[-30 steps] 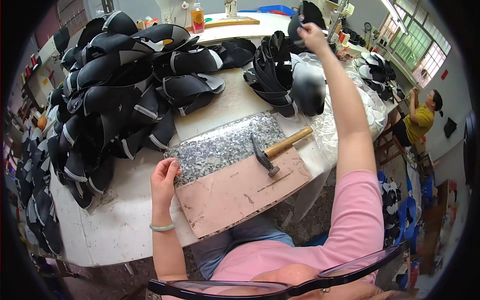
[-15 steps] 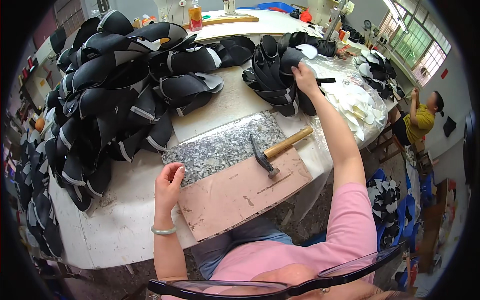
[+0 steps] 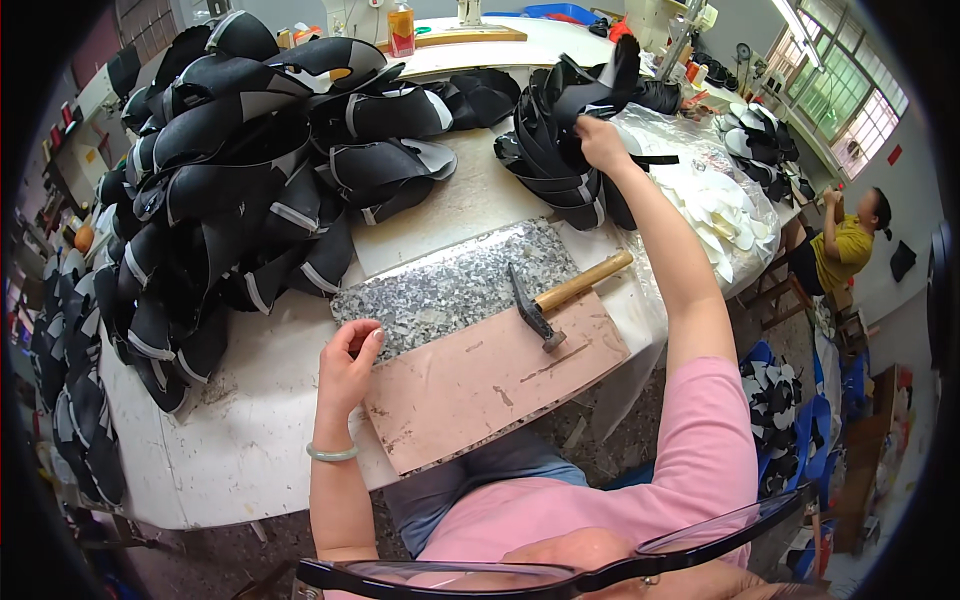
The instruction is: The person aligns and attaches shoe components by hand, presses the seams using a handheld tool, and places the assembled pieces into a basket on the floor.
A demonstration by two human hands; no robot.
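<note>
My right hand (image 3: 604, 146) is closed on a black shoe upper (image 3: 590, 97) at the far pile, one end of the piece sticking up. Below it are several more black shoe uppers (image 3: 545, 165), nested into one another. Resting at the left edge of the board, my left hand (image 3: 346, 368) has its fingers curled and nothing visible in them. Between my arms lie a speckled grey stone slab (image 3: 440, 285) and, nearer me, a pinkish-brown board (image 3: 480, 390). A hammer (image 3: 585, 280) with a wooden handle lies across both, its dark head on the board.
A tall heap of black and grey shoe uppers (image 3: 225, 185) covers the table's left side. White cut pieces (image 3: 715, 205) lie on clear plastic to the right. Farther back stands a bottle (image 3: 401, 32) of orange liquid. A person in yellow (image 3: 848, 245) sits at the right.
My right hand has shifted slightly left and tilted the shoe upper, so one end now points up. The left hand stays by the board, its fingers a little more curled.
</note>
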